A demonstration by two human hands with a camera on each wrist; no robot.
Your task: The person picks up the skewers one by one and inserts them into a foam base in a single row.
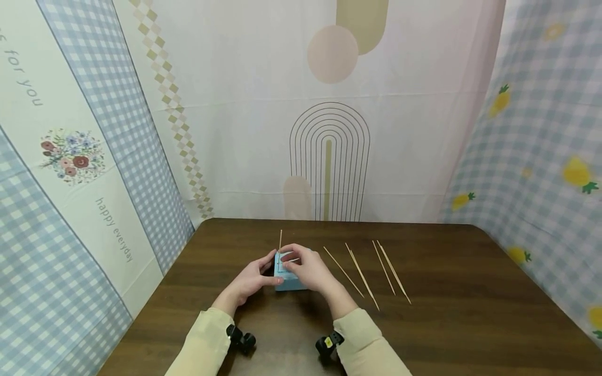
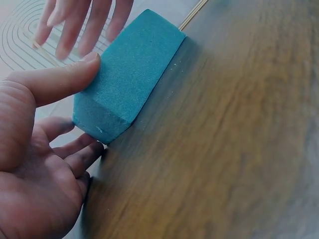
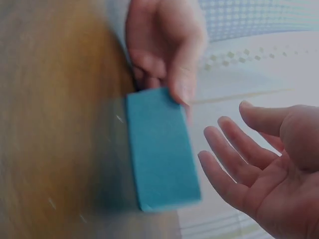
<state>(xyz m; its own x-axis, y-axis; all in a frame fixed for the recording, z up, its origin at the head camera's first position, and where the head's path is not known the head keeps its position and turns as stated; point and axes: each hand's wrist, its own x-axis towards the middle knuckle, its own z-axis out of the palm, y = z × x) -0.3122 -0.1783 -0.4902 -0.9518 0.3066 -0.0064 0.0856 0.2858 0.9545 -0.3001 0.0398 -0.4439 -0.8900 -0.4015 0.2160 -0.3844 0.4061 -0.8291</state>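
Note:
A blue foam block (image 1: 292,284) rests on the table. My left hand (image 1: 250,282) grips its left end, the thumb on the near face and the fingers around the end. One thin wooden stick (image 1: 280,240) stands upright at the block's left part; where it meets the block is hidden by the hands in the wrist views. Above the block is my right hand (image 1: 309,267), fingers loosely bent. In the right wrist view this right hand (image 3: 259,164) has its fingers spread, apart from the block (image 3: 162,154) and with nothing between them.
Several thin wooden sticks (image 1: 362,277) lie to the right of the block on the dark wooden table (image 1: 451,313), some side by side. A patterned cloth (image 1: 244,156) hangs behind the table, with checked cloths at both sides.

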